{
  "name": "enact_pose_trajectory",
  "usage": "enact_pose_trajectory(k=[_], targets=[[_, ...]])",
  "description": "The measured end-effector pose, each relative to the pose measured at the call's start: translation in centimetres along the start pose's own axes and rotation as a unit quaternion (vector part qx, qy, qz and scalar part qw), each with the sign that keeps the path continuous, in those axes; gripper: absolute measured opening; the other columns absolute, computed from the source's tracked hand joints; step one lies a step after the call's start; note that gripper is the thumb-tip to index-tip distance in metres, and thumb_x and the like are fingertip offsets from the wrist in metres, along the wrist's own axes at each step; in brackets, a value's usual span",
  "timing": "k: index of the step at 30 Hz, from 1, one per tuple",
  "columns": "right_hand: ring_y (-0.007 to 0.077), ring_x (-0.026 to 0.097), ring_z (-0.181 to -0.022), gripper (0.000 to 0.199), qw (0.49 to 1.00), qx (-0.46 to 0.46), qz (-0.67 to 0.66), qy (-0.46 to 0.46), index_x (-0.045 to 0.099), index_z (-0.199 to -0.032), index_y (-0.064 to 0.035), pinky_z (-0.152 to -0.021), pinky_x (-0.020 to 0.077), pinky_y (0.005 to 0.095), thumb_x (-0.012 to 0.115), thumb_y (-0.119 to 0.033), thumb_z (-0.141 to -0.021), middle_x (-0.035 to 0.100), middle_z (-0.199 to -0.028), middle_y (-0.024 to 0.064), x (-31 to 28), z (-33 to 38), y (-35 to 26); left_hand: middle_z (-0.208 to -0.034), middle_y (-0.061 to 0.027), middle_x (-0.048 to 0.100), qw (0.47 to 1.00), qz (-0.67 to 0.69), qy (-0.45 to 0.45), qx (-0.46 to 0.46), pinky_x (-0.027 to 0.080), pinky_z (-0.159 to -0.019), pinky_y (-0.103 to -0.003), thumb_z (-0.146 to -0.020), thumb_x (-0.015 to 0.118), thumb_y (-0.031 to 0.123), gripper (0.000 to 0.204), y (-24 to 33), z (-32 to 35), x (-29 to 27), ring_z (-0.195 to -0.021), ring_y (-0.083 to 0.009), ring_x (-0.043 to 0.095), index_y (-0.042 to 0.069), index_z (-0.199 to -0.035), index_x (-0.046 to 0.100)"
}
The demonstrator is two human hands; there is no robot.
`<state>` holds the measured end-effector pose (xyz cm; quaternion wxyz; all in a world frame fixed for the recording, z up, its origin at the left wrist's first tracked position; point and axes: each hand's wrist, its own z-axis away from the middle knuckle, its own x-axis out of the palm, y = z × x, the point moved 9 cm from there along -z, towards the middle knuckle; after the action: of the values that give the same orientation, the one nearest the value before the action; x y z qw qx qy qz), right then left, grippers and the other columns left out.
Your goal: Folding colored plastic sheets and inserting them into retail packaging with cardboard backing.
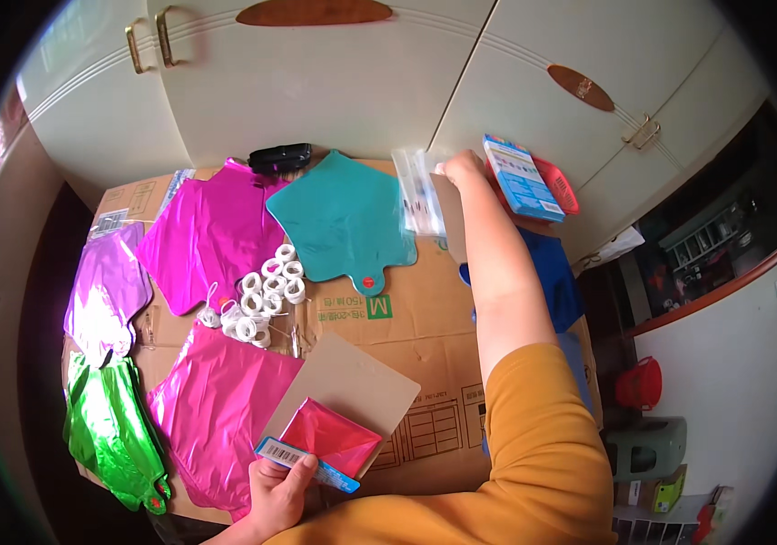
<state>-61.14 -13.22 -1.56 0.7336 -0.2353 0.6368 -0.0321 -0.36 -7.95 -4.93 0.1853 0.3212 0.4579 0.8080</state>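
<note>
My left hand (277, 495) grips a blue barcode label strip (338, 478) at the front, its thumb on top. Under the strip are a folded pink foil balloon (334, 434) and a tan card (366, 374). My right arm stretches to the far side. There my right hand (464, 166), fingers pinched, is at the upper edge of a clear plastic bag (420, 195) in a small stack; the fingertips are partly hidden. A brown card (447, 218) stands out beside that wrist. A flat magenta foil balloon (225, 400) lies left of the held card.
Flat foil balloons in teal (338, 213), purple-pink (216, 232), lilac (107, 291), green (111, 427) and blue (552, 277) cover the cardboard (443, 318). White ribbon rolls (272, 286) cluster mid-left. A black case (281, 158) and a red basket (555, 184) with blue packets (523, 179) stand at the back.
</note>
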Motion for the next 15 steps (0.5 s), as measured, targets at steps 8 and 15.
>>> enact_pose_trajectory(k=[8, 15], targets=[[0.0284, 0.070, -0.085, 0.014, 0.947, -0.147, -0.185, 0.215, 0.074, -0.083, -0.0121, -0.077, 0.0542, 0.0380, 0.067, -0.024, -0.080, 0.072, -0.087, 0.0127, -3.5, -0.4, -0.1, -0.077, -0.0026, 0.069, 0.999, 0.010, -0.012, 0.032, 0.049, -0.061, -0.024, -0.094, 0.063, 0.007, 0.014, 0.0, 0.7, 0.0, -0.066, -0.0067, 0.059, -0.002, -0.087, 0.070], [0.0205, 0.069, -0.063, 0.014, 0.680, -0.216, -0.646, 0.273, 0.062, -0.087, 0.0022, -0.054, 0.0522, 0.0280, 0.057, -0.009, -0.093, 0.067, -0.079, 0.0110, -13.0, 5.7, -0.8, -0.075, -0.0017, 0.068, 0.997, 0.026, -0.012, 0.071, 0.048, -0.060, -0.023, -0.094, 0.062, 0.007, 0.015, 0.6, 2.9, 0.4, -0.066, -0.0058, 0.059, -0.003, -0.084, 0.069]])
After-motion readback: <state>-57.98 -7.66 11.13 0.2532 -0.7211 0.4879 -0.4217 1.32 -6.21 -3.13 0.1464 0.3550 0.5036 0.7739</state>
